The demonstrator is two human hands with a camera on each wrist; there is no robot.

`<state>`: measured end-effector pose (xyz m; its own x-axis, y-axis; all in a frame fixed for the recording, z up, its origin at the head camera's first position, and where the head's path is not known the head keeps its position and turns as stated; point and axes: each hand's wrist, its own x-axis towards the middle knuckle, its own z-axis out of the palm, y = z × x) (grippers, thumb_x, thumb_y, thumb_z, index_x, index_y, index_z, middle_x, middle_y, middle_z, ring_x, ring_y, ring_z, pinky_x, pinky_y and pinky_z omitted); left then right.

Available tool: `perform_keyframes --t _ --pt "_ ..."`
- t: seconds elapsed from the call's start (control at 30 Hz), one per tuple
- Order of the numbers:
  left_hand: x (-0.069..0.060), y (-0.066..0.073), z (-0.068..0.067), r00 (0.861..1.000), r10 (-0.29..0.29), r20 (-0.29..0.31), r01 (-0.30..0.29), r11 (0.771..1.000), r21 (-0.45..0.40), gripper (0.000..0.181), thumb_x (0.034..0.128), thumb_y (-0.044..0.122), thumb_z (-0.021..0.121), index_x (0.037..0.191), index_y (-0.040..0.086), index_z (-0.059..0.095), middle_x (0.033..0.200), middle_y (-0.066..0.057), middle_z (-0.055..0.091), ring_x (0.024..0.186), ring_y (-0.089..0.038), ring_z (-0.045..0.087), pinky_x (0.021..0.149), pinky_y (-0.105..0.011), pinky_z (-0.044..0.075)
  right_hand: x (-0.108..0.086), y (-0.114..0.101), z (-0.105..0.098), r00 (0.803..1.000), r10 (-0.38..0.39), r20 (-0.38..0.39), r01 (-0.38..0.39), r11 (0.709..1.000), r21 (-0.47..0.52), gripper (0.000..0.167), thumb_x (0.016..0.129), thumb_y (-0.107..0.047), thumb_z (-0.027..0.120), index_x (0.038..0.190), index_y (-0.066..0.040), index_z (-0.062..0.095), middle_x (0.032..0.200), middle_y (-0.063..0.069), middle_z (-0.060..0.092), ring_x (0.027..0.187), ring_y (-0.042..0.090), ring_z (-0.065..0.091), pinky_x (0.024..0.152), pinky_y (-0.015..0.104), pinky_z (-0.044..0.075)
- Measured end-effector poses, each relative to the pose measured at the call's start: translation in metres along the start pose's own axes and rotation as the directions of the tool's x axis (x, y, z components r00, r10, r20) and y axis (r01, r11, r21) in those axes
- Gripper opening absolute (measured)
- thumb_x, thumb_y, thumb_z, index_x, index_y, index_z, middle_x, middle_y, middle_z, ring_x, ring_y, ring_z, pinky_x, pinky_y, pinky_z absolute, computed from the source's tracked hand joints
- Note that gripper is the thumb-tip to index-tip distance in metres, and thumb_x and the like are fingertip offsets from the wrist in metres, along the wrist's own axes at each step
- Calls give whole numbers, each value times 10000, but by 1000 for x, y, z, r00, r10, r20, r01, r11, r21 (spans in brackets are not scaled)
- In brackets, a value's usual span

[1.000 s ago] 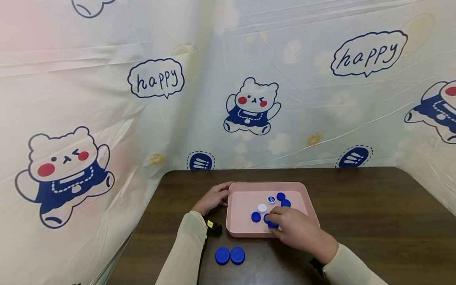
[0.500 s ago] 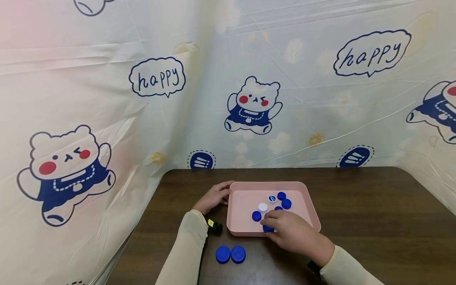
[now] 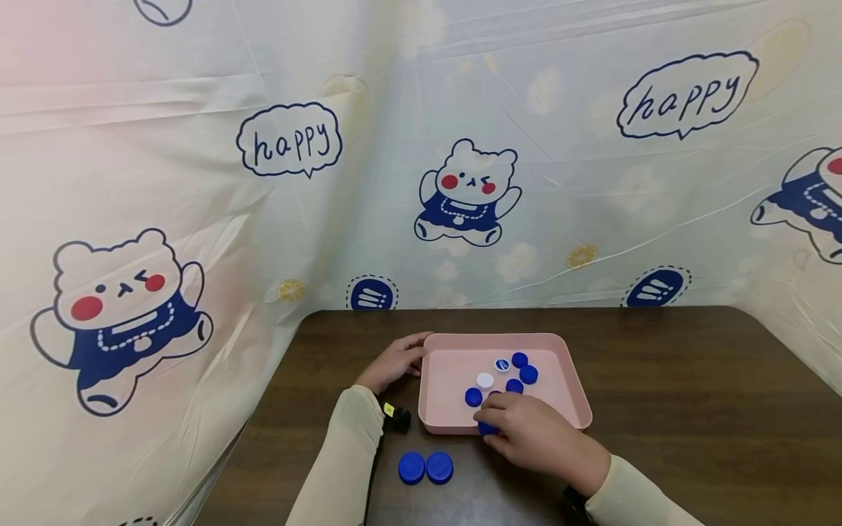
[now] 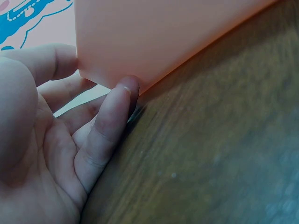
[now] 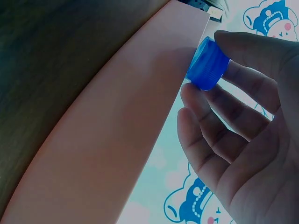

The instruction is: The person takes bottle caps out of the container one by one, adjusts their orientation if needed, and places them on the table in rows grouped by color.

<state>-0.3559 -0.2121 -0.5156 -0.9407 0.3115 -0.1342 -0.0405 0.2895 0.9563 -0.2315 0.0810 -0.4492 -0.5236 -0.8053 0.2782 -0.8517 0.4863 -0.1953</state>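
Observation:
A pink tray (image 3: 447,421) stands on the table with several blue caps and two white-topped ones in it. My left hand (image 3: 395,365) is at its left side; in the left wrist view the fingers of that hand (image 4: 60,126) touch the tray's corner (image 4: 140,51). At the tray's near edge my right hand (image 3: 542,438) pinches a blue cap (image 3: 487,428). The right wrist view has this blue cap (image 5: 208,64) between thumb and fingers of the hand (image 5: 238,116), above the tray wall (image 5: 107,116). The right hand partly hides another blue cap behind it.
Two larger blue caps (image 3: 411,468) (image 3: 439,467) lie side by side on the brown table (image 3: 691,394) in front of the tray. A black strap-like object with a yellow tag (image 3: 397,419) is at the left wrist. A printed cloth (image 3: 559,183) hangs behind the table.
My right hand has moved left along the tray's near side with the pinched blue cap, uncovering a blue cap behind it. The left hand has stayed at the tray.

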Motion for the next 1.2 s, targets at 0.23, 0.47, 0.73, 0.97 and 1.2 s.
perform_keyframes --t 0.23,0.47,0.73,0.97,1.2 --pt "-16 23 1 999 7 36 -8 1000 11 464 1035 188 469 1486 100 405 1237 -170 584 888 -231 618 782 -383 537 1 -4 -1 1000 -6 8 6 1000 8 226 853 -186 756 1064 -108 730 969 -53 632 849 56 588 776 266 532" --pt "-23 34 2 998 13 56 -14 1000 20 472 1035 165 462 1492 73 384 1256 -211 567 889 -227 618 795 -389 533 2 -6 3 1000 -31 3 31 999 14 250 854 -202 758 1088 -119 729 1024 -36 646 909 86 605 823 287 527" --pt "-15 26 0 999 3 50 -5 999 33 474 1036 161 458 1494 71 379 1254 -203 569 901 -246 618 804 -398 531 2 -10 7 997 -81 -18 81 997 4 261 846 -207 766 1091 -124 731 1035 -34 646 919 89 607 832 277 519" --pt "0 1 -2 1000 3 27 -4 1000 20 486 1034 241 481 1500 140 388 1262 -147 577 904 -235 617 790 -383 532 2 -13 9 995 -100 -6 100 995 14 274 858 -212 756 1115 -122 728 1040 -41 641 913 72 603 824 269 518" --pt "-1 -1 0 1000 22 7 -22 1000 22 453 1026 260 496 1466 166 449 1201 -103 604 894 -239 618 767 -361 536 2 -15 10 994 -105 20 104 994 18 296 865 -218 749 1139 -112 717 1081 -24 649 953 86 612 842 281 517"
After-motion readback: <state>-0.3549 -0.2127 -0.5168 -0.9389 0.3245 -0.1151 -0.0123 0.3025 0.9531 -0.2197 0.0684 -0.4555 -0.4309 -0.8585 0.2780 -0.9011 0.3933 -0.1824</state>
